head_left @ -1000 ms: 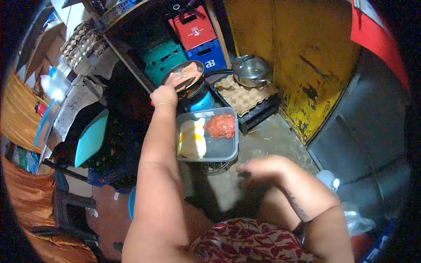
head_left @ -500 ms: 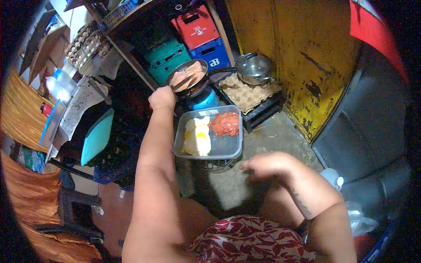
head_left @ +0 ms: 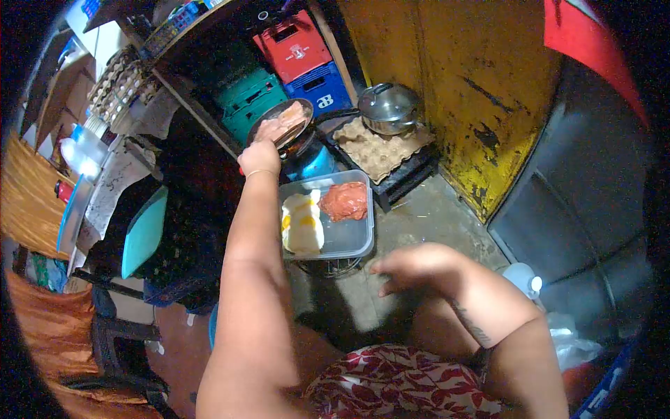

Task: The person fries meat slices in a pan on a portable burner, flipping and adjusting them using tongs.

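Only the head view to go on here. Biggest risk I'd guess: the left hand [head_left: 259, 156] is closed around a utensil [head_left: 292, 133] that pokes toward 1 o'clock into the pan [head_left: 280, 124], and that pan sits up on a small blue burner [head_left: 307, 162], so a hard scrape or shove could tip it or slide the meat [head_left: 286, 119] over the rim. The arm is stretched almost fully out from the body, so there isn't much leverage or fine control at that reach, and the forearm passes right over the tub [head_left: 350, 239] holding eggs [head_left: 301, 222] and a red mash [head_left: 345, 200]; dropping the elbow could knock it, since it looks perched on a wire stand. Hot fat near the wrist is another one. Pose-wise: left arm straight, pointing to 12 o'clock, fist wrapped tight on the handle, wrist with a thin bangle. Right hand [head_left: 412, 269] hovers free at about 4 o'clock from the tub, palm down, fingers loosely curled and a bit spread, holding nothing, elbow bent back toward the lap. A lidded pot [head_left: 386, 107] sits on egg trays [head_left: 377, 148] at 2 o'clock from the pan.
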The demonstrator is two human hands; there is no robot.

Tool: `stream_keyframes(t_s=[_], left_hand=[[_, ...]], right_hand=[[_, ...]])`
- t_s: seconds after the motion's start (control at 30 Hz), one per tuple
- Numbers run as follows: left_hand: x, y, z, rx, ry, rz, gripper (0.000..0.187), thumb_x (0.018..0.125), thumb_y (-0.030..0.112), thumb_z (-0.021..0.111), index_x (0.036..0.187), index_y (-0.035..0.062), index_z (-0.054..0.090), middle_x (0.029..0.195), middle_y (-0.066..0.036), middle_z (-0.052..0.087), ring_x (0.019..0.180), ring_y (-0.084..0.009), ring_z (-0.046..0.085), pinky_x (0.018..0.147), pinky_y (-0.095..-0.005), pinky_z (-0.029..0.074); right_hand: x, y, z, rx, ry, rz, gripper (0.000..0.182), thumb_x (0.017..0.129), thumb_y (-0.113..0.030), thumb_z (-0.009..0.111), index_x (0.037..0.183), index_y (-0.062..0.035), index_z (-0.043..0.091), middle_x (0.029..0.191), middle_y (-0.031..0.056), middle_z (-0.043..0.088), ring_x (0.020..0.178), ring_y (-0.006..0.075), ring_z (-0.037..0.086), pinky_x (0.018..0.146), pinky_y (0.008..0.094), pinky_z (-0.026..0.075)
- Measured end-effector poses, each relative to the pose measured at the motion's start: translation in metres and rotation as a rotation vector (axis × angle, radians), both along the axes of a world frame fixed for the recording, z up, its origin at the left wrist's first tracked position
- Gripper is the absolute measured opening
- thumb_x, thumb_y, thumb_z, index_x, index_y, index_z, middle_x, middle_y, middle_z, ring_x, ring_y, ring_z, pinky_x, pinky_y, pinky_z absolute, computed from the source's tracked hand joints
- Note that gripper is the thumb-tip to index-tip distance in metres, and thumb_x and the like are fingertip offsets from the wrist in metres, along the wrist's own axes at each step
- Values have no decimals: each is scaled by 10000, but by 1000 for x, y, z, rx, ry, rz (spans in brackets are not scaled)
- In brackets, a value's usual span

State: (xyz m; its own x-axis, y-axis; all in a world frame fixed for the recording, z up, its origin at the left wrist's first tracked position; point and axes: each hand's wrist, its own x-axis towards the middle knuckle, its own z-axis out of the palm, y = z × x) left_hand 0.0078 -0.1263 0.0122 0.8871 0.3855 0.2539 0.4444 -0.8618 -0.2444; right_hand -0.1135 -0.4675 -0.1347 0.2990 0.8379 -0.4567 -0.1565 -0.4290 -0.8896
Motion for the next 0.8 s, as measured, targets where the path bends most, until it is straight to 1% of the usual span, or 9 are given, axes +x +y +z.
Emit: stream_keyframes(t_s=[0.07, 0.1, 0.17, 0.2, 0.27, 0.4, 0.57, 0.67, 0.8], left_hand=[[-8, 2, 2, 19, 1, 0, 306, 938, 165, 451, 1061, 113, 726, 1100, -151, 707, 1006, -314, 695, 805, -460, 554], [-13, 4, 3, 9, -32, 17, 299, 939, 165, 452, 1064, 113, 719, 1104, -153, 703, 1013, -318, 691, 819, -459, 553], [-23, 8, 7, -2, -66, 45, 293, 939, 164, 453, 1067, 114, 712, 1108, -156, 699, 1020, -322, 687, 834, -458, 552], [-31, 9, 11, -27, -107, 58, 280, 937, 160, 459, 1061, 112, 705, 1105, -162, 696, 1017, -329, 686, 841, -462, 551], [-45, 16, 16, -77, -176, 85, 246, 931, 150, 473, 1044, 98, 685, 1080, -178, 696, 1011, -346, 682, 850, -473, 550], [-70, 31, 24, -124, -247, 118, 245, 928, 154, 483, 1048, 100, 689, 1067, -178, 700, 1001, -347, 684, 840, -470, 555], [-98, 35, 23, -167, -182, 145, 238, 913, 157, 517, 1020, 98, 721, 1069, -176, 702, 986, -345, 689, 830, -472, 558], [-98, 39, 18, -100, -124, 164, 251, 913, 149, 518, 1035, 94, 731, 1068, -166, 706, 1007, -341, 687, 846, -469, 550], [-83, 37, 17, -9, -85, 136, 250, 916, 144, 518, 1013, 87, 742, 1072, -162, 704, 974, -330, 696, 798, -450, 551]], right_hand=[[1, -1, 1, 158, -791, 239, 523, 867, -419, 695, 1235, -56, 616, 1074, 172, 679, 997, 306, 662, 839, 411, 502], [3, 1, 9, 163, -792, 243, 523, 867, -419, 695, 1235, -56, 616, 1074, 172, 679, 997, 306, 662, 839, 411, 502], [5, 6, 39, -95, -665, 410, 666, 871, -438, 694, 1388, -70, 491, 1317, 208, 581, 1224, 355, 550, 1025, 423, 440], [1, 7, 55, -91, -666, 422, 666, 871, -438, 694, 1388, -70, 491, 1317, 208, 581, 1224, 355, 550, 1025, 423, 440], [-8, 7, 78, -253, -788, 410, 658, 871, -442, 675, 1399, -96, 489, 1292, 199, 602, 1187, 372, 575, 1005, 440, 456], [-5, 22, 65, -295, -803, 457, 673, 855, -466, 673, 1399, -111, 497, 1281, 192, 613, 1162, 382, 589, 996, 442, 463], [-13, 28, 71, -346, -824, 463, 709, 827, -509, 683, 1392, -116, 512, 1278, 193, 615, 1164, 380, 589, 1005, 440, 458], [-17, 31, 65, -344, -863, 459, 678, 830, -492, 686, 1372, -115, 533, 1281, 175, 618, 1177, 348, 592, 1009, 436, 460], [-20, 34, 71, -385, -861, 470, 678, 831, -491, 686, 1370, -109, 532, 1294, 179, 609, 1184, 352, 586, 1014, 434, 455]])
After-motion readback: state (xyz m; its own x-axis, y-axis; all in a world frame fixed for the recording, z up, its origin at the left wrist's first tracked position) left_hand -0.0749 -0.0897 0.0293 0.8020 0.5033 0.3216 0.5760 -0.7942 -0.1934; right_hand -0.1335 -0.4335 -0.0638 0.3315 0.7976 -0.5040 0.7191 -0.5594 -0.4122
